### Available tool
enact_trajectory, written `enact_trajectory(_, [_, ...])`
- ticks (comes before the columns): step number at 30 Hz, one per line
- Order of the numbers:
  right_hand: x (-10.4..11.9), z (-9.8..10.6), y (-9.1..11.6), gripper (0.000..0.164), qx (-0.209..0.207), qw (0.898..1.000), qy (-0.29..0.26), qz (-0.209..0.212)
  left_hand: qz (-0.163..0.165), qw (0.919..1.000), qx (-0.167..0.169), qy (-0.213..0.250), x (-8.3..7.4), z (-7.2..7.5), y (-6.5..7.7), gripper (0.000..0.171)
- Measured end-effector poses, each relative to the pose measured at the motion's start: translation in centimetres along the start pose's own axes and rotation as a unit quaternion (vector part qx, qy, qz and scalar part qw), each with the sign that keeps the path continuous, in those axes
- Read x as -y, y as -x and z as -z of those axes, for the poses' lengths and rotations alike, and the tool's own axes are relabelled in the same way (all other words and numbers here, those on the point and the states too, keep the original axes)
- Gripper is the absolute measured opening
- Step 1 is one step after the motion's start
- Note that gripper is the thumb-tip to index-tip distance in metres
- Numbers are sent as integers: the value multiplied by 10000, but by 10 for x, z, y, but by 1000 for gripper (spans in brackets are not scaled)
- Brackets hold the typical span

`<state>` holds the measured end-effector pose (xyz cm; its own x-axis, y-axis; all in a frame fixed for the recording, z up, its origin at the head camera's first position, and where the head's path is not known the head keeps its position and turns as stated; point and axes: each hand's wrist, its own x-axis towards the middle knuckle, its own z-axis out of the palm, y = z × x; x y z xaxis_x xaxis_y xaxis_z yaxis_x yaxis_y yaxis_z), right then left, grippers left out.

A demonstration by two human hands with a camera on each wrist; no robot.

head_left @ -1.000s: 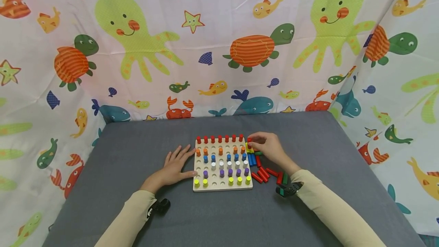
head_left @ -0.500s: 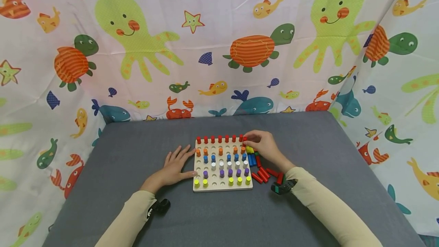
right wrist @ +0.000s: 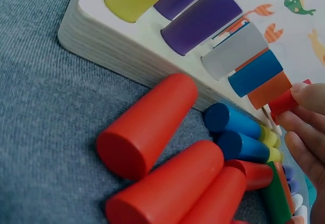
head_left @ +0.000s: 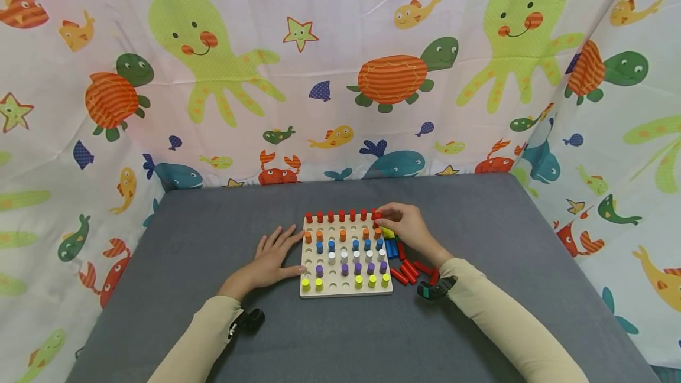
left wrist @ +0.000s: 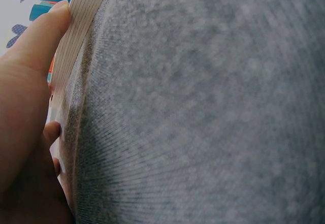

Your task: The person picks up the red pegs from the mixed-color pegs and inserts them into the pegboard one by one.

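Observation:
A pale wooden pegboard [head_left: 340, 294] stands on the grey cloth, its holes partly filled with rows of red, orange, blue, white, purple and yellow pegs. My left hand [head_left: 270, 262] lies at the board's left side with fingers spread. Its thumb [left wrist: 43, 36] touches the board's edge in the left wrist view. At the far right corner, my right hand [head_left: 408, 224] pinches a red peg [right wrist: 283, 103] between thumb and fingers, beside the end of the orange row. The peg's lower end is partly hidden by an orange peg [right wrist: 270, 89] in the right wrist view.
Loose red pegs [right wrist: 147, 125] lie right of the board. Blue pegs [right wrist: 231, 120], yellow pegs and a green piece [right wrist: 278, 193] lie close to its right edge, under the right hand. A patterned curtain [head_left: 330, 117] surrounds the table at the back and sides.
The right hand has carried the red peg left, from beyond the board's right edge to over its far right corner. The left hand and board stay in place.

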<state>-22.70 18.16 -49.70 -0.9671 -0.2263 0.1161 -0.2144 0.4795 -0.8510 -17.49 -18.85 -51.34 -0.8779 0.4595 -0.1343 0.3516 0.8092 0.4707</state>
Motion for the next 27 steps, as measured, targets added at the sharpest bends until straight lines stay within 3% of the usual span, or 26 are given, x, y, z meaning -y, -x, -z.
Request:
enact_trajectory(7, [-3,-2,0,20,40,9997,196,-119,-15,10000,-49,26,1,-2,0,90])
enact_trajectory(22, [-1,1,-1,23,302,9992,262,27,12,10000,-54,61,-6,3,2,89])
enact_trajectory(27, [-1,6,2,24,320,9994,-126,-7,-4,10000,-70,44,-6,2,2,88])
